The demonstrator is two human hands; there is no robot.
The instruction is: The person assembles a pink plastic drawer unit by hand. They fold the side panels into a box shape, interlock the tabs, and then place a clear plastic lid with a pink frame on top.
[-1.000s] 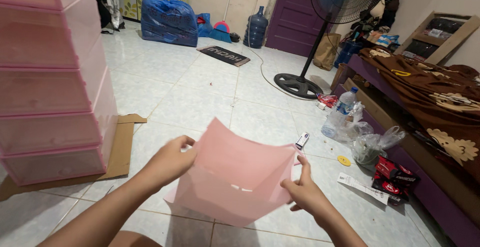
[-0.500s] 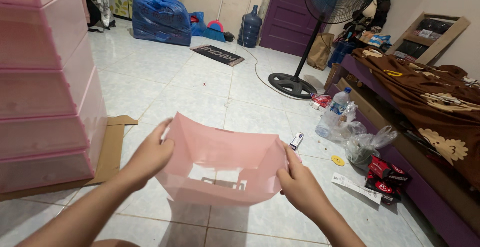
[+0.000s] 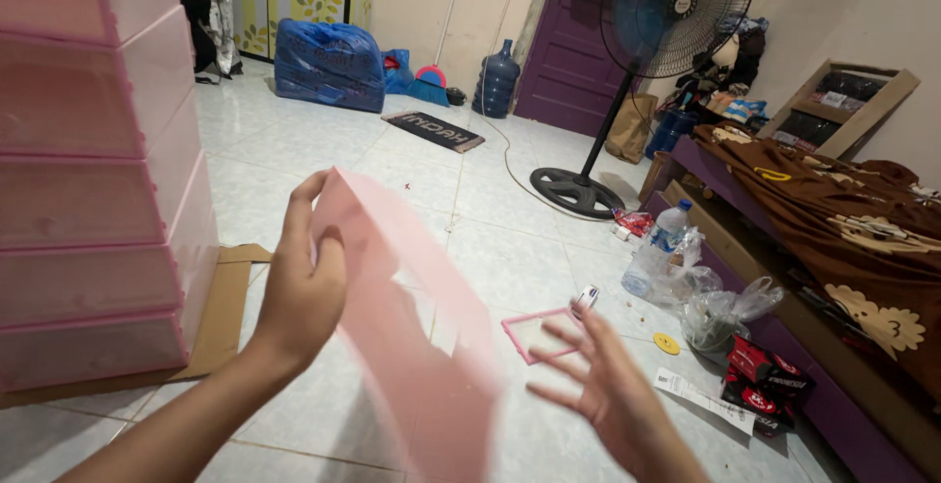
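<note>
My left hand (image 3: 299, 292) grips the upper edge of a translucent pink plastic drawer (image 3: 412, 346), which hangs tilted and edge-on in front of me, blurred by motion. My right hand (image 3: 613, 395) is off the drawer, fingers spread, a little to its right and lower. A small pink-rimmed frame piece (image 3: 534, 331) lies on the tiled floor just beyond my right hand, next to a small white object (image 3: 585, 297). A tall pink plastic drawer cabinet (image 3: 98, 169) stands at the left on a sheet of cardboard (image 3: 227, 302).
A standing fan (image 3: 627, 81) is ahead at the right with its cord across the tiles. Bottles and plastic bags (image 3: 686, 277) lie beside a low bed with a brown cover (image 3: 833, 218). A blue bag (image 3: 328, 62), water jug (image 3: 498, 76) and purple door (image 3: 569, 32) are at the far wall.
My right hand has let go of the pink drawer and opened. The left hand has swung the drawer from face-on to tilted edge-on. A pink frame piece now shows on the floor.
</note>
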